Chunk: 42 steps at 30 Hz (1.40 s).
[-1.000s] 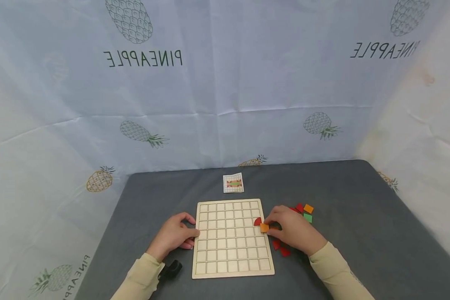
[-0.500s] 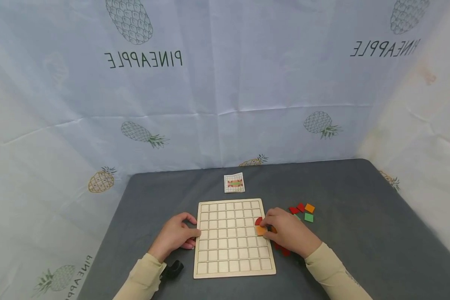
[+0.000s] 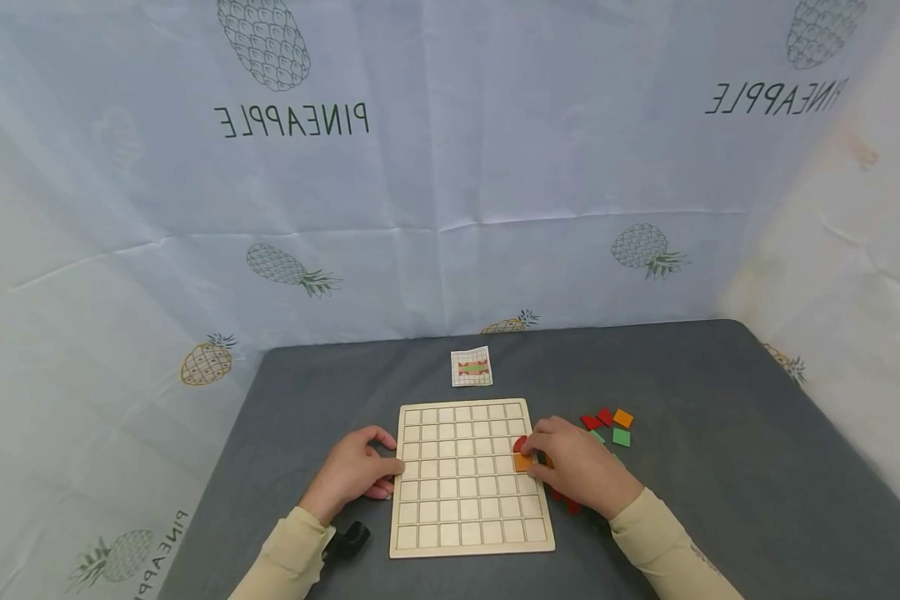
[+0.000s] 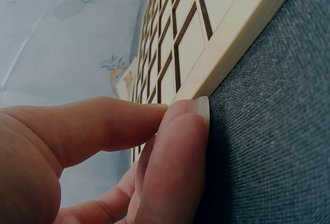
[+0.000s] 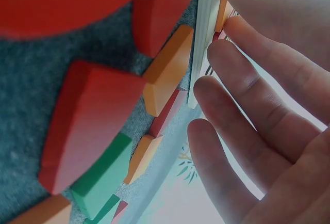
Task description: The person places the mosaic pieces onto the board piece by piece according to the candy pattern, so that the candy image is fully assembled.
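Observation:
A pale wooden grid board (image 3: 459, 510) lies flat on the dark table. My left hand (image 3: 352, 473) holds its left edge; in the left wrist view the thumb and a fingertip meet at the board's rim (image 4: 227, 53). At the board's right side, my right hand (image 3: 581, 465) has thumb and index finger at the edges of an orange square tile (image 3: 522, 462), which sits in a right-column cell. A red piece with a curved edge (image 3: 519, 444) occupies the cell just beyond, partly covered by the fingers. The right hand's other fingers extend past the board's edge.
Loose tiles lie right of the board: a green square (image 3: 621, 437), an orange square (image 3: 623, 418), red pieces (image 3: 591, 422) and several more partly under the right hand. A printed pattern card (image 3: 472, 367) lies beyond the board. Patterned cloth (image 3: 450, 167) hangs behind the table.
My right hand has moved slightly left, bringing the orange tile from the board's right edge down into the cell nearer me than the red piece. The left hand stays at the board's edge.

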Available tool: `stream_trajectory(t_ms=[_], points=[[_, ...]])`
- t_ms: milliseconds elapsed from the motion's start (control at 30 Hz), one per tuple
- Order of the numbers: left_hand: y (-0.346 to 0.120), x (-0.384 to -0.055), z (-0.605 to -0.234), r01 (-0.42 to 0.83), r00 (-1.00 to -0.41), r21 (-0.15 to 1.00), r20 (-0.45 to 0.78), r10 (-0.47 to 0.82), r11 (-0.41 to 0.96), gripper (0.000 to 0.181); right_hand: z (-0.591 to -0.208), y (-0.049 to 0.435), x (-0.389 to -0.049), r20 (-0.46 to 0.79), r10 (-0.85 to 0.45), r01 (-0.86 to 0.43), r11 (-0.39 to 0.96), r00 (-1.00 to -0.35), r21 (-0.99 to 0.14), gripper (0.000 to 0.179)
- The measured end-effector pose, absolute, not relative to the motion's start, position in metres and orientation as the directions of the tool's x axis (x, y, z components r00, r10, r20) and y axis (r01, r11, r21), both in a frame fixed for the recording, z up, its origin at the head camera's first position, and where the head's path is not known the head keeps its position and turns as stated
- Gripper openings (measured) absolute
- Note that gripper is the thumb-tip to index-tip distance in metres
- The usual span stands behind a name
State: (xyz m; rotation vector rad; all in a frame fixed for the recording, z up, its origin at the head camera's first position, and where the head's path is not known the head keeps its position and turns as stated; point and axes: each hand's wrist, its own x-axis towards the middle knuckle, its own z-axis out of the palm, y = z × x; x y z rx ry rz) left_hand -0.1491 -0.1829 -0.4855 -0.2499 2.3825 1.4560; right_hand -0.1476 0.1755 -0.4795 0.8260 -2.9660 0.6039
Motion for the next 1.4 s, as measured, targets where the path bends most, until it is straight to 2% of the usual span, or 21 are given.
stream_trajectory(t_ms=[533,833,1400], points=[[-0.178,-0.146,-0.487,-0.314,-0.929,0.822,-0.369,0.025,0.475,0.036,-0.481,0.180,-0.141,0.092,-0.477,-0.474,0.796,-0.874,-0.378,0.018],[-0.178,-0.150,-0.486,-0.290,-0.939,0.829,-0.342,0.025,0.478,0.036,-0.465,0.199,-0.147,0.157,-0.434,-0.460,0.808,-0.887,-0.368,0.019],[-0.180,-0.151,-0.486,-0.331,-0.927,0.806,-0.376,-0.007,0.490,0.036,-0.460,0.252,-0.125,0.074,-0.383,-0.386,0.866,-0.921,-0.317,0.014]])
